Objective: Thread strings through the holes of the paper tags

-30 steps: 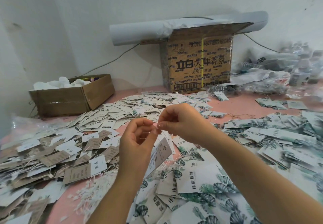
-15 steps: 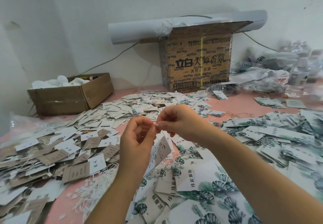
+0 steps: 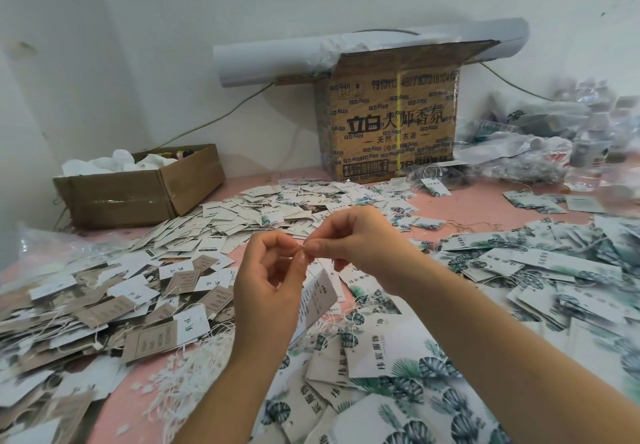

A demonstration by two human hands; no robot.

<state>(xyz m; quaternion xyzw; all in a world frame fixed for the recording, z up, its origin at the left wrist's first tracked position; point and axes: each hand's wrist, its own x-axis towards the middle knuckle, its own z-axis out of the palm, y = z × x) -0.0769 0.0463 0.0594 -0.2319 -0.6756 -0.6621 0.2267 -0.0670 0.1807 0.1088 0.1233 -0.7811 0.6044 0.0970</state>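
Left hand (image 3: 273, 281) pinches white printed paper tag (image 3: 319, 300), right hand (image 3: 356, 241) thin white string (image 3: 304, 246), fingertips meeting: mid-threading. Leaf-printed paper tag heap (image 3: 519, 270) rightward likely pending.

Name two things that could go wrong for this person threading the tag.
1. The tag hangs by its top from the left hand's grip; it may swing, so the string pinched by the right hand could miss the hole.
2. If dropped, it could vanish among the heaped tags below.
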